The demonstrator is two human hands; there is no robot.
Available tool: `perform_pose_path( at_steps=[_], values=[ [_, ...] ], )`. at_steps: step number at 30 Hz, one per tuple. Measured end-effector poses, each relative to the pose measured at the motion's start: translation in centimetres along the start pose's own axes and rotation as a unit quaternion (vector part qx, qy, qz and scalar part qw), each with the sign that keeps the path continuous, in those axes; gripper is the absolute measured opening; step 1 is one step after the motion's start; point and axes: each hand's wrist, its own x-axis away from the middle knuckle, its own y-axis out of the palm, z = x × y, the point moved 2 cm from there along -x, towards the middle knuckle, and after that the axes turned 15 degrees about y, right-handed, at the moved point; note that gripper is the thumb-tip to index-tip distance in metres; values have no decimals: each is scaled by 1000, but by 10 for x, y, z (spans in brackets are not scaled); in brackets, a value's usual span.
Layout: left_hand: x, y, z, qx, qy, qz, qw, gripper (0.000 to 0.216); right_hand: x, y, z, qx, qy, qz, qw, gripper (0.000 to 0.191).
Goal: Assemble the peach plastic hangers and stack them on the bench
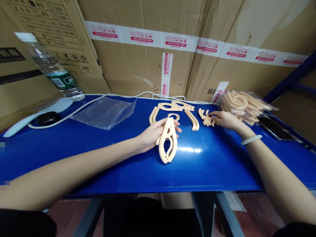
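Note:
My left hand [154,133] is closed round a folded beige plastic hanger [168,141] that stands on its end on the blue table [98,154]. My right hand [225,120] reaches to the right and its fingertips pinch small beige plastic pieces [206,118] lying on the table. Between and behind the hands lie several loose beige hanger parts [175,107], curved arms and a small ring piece [173,116].
A clear bag full of beige parts [244,105] lies at the right, a dark phone [273,127] beside it. An empty plastic bag [105,112], a white cable [81,105], a water bottle [53,69] and a black object [46,118] sit left. Cardboard boxes [172,39] wall the back.

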Motion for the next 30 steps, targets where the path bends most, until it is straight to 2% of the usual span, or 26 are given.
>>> perform_pose_path(
  at_steps=[2,4,5,7,9,10,11,13,16,20,23,25,30],
  values=[
    [0,-1,-1,1,1,1,1000,16,5,-4,-3,8,5,29,1000,33],
    [0,-1,-2,0,6,9,1000,18,18,-12,-13,-25,-22,91,995,33],
    [0,-1,-2,-1,9,17,1000,18,29,-17,-22,-59,-59,129,988,34],
    [0,0,-2,-1,16,36,999,20,59,-25,-48,-154,-210,192,946,36],
    [-1,1,-3,4,22,50,998,21,93,-27,-78,-184,-371,187,891,33],
    [-1,1,-3,8,25,55,998,23,109,-24,-91,-172,-441,161,866,28],
    [-1,1,-3,12,26,59,998,24,123,-19,-103,-149,-494,130,847,25],
    [-2,2,-2,20,27,64,997,26,143,-6,-118,-99,-549,98,824,21],
    [-2,1,-1,39,27,81,996,28,150,10,-125,-58,-567,111,814,20],
    [-1,3,-3,62,36,68,995,39,140,18,-121,-43,-552,179,813,21],
    [2,3,-7,14,55,33,998,36,133,17,-118,-18,-526,245,815,24],
    [5,3,-10,-32,67,32,997,37,130,16,-117,4,-498,276,822,26],
    [9,3,-11,-99,82,66,990,37,128,19,-117,53,-441,284,850,33]
  ],
)
